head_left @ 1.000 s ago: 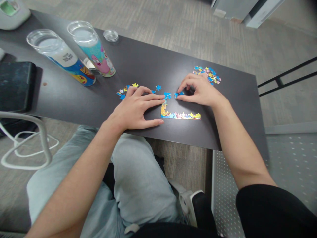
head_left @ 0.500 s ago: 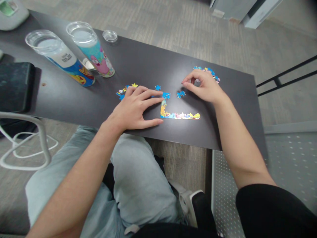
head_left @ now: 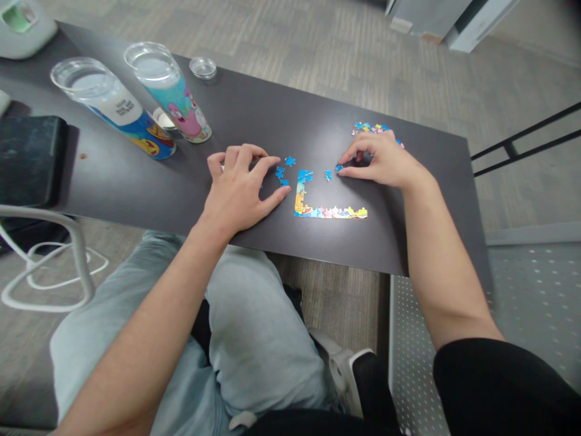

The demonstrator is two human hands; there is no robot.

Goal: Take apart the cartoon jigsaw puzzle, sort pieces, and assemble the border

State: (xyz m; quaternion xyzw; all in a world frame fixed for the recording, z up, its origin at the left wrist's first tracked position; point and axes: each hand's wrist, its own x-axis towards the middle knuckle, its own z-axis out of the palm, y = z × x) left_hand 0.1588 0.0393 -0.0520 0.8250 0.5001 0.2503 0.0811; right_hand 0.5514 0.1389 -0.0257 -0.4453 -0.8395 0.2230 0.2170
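Note:
A partly joined jigsaw puzzle lies on the dark table, its pieces forming a left side and a bottom edge. My right hand pinches a blue puzzle piece between thumb and fingertips. Just left of that piece rests another blue piece. My left hand is spread over the table left of the puzzle, fingers apart, with nothing visible in it. Several loose blue pieces lie by its fingertips. Beyond my right hand, a pile of mixed pieces is partly covered by the hand.
Two clear-topped printed canisters, one blue and one pink and teal, stand at the left. A clear lid lies behind them. A black box sits on the table at far left, near a white cable.
My left hand has drawn back left off the puzzle, uncovering loose blue pieces. My right hand has lowered and closed on one of two blue pieces, which are now apart.

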